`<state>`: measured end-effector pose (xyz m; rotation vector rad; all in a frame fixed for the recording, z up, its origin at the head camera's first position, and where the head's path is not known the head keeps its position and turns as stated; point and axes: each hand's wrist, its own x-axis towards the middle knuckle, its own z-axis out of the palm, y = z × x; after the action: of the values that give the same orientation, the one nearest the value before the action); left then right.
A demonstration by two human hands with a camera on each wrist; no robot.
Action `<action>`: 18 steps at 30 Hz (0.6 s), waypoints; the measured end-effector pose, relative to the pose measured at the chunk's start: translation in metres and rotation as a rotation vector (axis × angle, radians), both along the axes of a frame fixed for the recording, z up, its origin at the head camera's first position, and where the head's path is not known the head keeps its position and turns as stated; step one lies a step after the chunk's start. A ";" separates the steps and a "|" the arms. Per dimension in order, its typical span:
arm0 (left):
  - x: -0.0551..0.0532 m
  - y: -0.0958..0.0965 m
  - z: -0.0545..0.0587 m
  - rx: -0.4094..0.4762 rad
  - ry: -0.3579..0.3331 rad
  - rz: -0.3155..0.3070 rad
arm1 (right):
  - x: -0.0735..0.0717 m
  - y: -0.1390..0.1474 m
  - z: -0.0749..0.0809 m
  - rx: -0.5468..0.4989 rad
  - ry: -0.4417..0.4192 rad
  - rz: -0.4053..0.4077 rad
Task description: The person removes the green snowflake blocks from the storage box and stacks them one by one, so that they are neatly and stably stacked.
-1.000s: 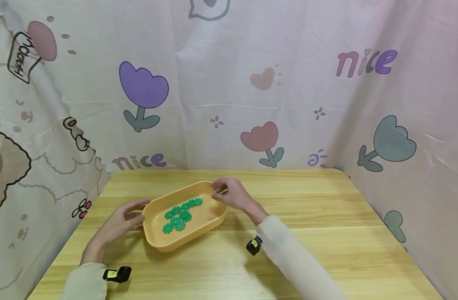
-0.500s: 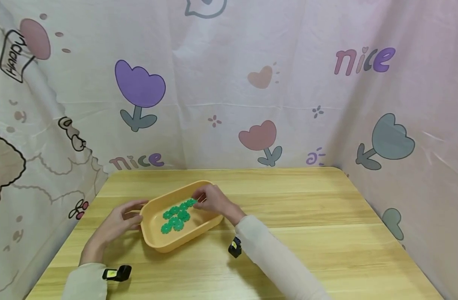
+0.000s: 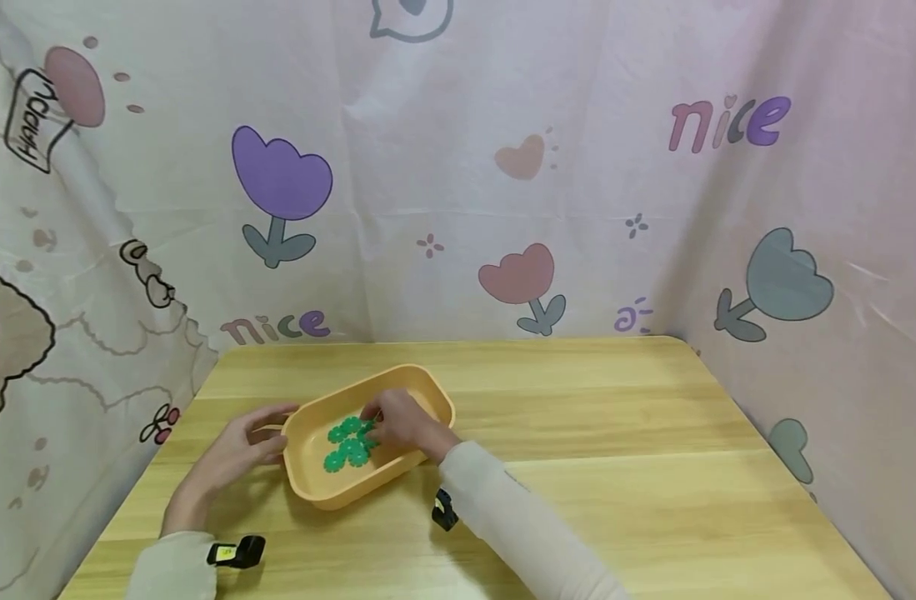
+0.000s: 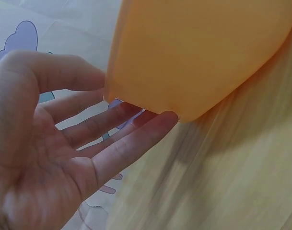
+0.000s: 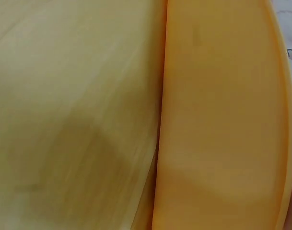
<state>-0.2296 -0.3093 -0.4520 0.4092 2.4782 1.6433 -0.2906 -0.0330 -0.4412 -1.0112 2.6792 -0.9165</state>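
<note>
A shallow yellow-orange tray (image 3: 337, 493) sits aslant on the table, with several small green scalloped discs (image 3: 351, 447) lying in it, some overlapping. My left hand (image 3: 236, 446) holds the tray's left end. In the left wrist view its fingers (image 4: 136, 143) reach behind the tray's edge and the thumb lies along the side. My right hand (image 3: 405, 418) is inside the tray, fingers bent down onto the discs at their right side. Green shows between its fingertips, but I cannot tell whether they pinch a disc. The right wrist view shows mostly the tray's outer wall (image 5: 217, 110).
The wooden table (image 3: 615, 467) extends to the right of the tray. A printed curtain (image 3: 427, 167) hangs behind the table and along both sides. A small black camera (image 3: 236, 552) is strapped at my left wrist, another (image 3: 444, 510) at my right.
My right hand has moved from the tray's right end leftward and down onto the green discs, covering those at the right of the group. My left hand stays at the tray's left end.
</note>
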 end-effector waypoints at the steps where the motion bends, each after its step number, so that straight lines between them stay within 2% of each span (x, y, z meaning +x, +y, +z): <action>1: 0.001 0.000 0.001 -0.003 -0.003 0.003 | 0.001 -0.002 -0.001 0.015 0.001 -0.005; 5: 0.002 0.001 0.001 -0.016 -0.010 0.016 | 0.000 -0.009 -0.005 0.087 0.047 -0.015; 9: 0.001 0.001 0.001 -0.023 -0.010 0.021 | -0.002 -0.012 -0.009 0.115 0.079 -0.007; 18: 0.000 0.002 0.001 -0.027 -0.020 0.026 | -0.005 -0.012 -0.011 0.138 0.078 0.014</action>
<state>-0.2292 -0.3070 -0.4506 0.3567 2.4990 1.6129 -0.2953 -0.0453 -0.4525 -1.0549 2.7503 -0.6919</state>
